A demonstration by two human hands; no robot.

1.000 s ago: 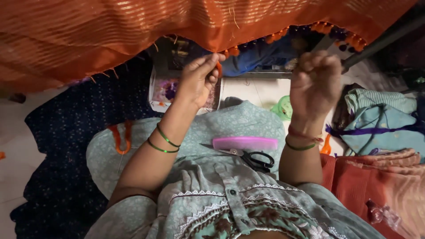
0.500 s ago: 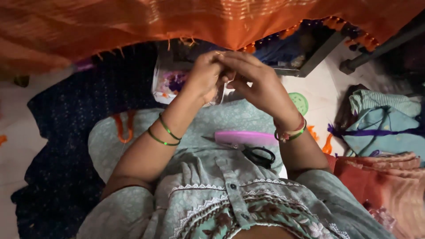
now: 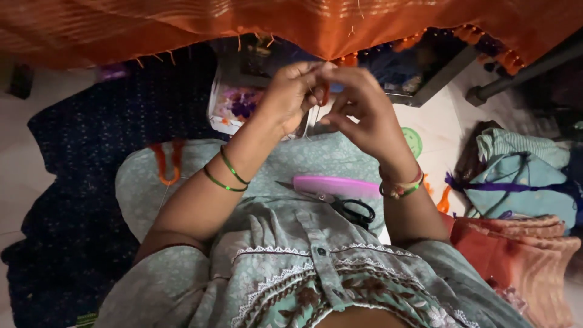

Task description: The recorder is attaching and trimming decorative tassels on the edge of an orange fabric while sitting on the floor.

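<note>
Orange fabric (image 3: 182, 27) hangs across the top of the view, its fringed lower edge carrying small orange tassels (image 3: 346, 59). All positions below are given relative to this edge.

Left hand (image 3: 291, 97): raised just beneath the edge, fingers pinched shut on a short orange tassel or thread end at the hem. Right hand (image 3: 361, 112): directly beside the left hand and touching it, fingertips curled in and closed on the same strand; the exact contact point is hidden between the fingers.

Handling judgement: the fabric appears light, soft and limp, and will drape and slide rather than hold shape. The fringe strands look thin and easily frayed. Best hold is at the hem, close to the tassel base, using fingertip pinches.

Below the edge, on the lap: a pink comb (image 3: 334, 184) and, touching it, black-handled scissors (image 3: 352, 209). Behind the hands, under the edge, a clear plastic box (image 3: 234, 103). Folded clothes (image 3: 522, 182) lie well to the right of the lap.
</note>
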